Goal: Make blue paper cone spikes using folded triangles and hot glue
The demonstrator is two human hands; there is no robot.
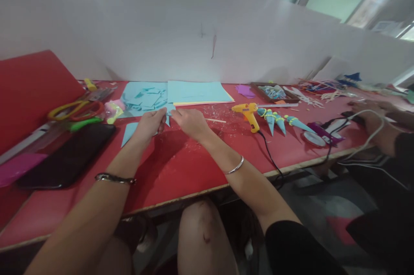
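Note:
Between my two hands is a small piece of light blue paper [168, 119], pinched at both sides above the red table. My left hand [151, 122] is closed on its left side, my right hand [188, 122] on its right. Beneath and left of my left hand lies a pointed light blue paper piece [128, 133]. Just behind my hands, a blue sheet [127, 90] carries a heap of cut blue paper scraps [147, 97]. Beside it rests a stack of coloured paper sheets [197, 89], blue on top. A thin wooden stick [216, 120] lies right of my right hand.
A yellow glue gun [248, 115] with a black cord stands right, near blue paper cones [280, 124] with yellow trim. At left are scissors [69, 110] and a black phone [69, 156]. A brown tray [258, 87] sits behind. Another person's hand [365, 111] rests far right.

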